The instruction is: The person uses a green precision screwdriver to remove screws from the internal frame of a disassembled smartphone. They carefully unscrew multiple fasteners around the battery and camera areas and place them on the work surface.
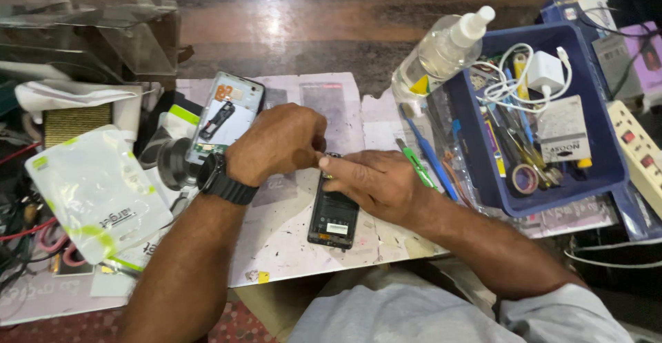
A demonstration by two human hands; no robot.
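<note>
A: Item one, the opened phone [334, 217]?
B: Dark, back cover off, lying flat on the white work mat [289, 236] at the middle of the tabletop [276, 29]. Its upper end is hidden under the fingers.

A: Left hand [277, 143]?
B: Curled, knuckles up, fingertips pinched together at the top edge of the opened phone. What it pinches is too small to tell. A black wristwatch [219, 179] sits on that wrist.

A: Right hand [376, 183]?
B: Laid over the phone's upper right side, thumb pointing toward the left hand's fingertips, pressing the phone down against the mat rather than closed around it.

A: Items beside the hands?
B: A second phone body [227, 117], light-coloured with its inner parts showing, lies tilted just behind the left wrist. A green-handled tool [416, 165] and a blue-handled tool [431, 160] lie just right of the right hand.

A: Further right?
B: A blue plastic tray [607, 164] holding a white charger with cable [545, 73], tape rolls and hand tools. A clear spray bottle [441, 50] leans at its left edge. A white power strip [638, 146] lies at the far right.

A: Left side?
B: A white and green pouch [96, 195] over loose wires.
</note>
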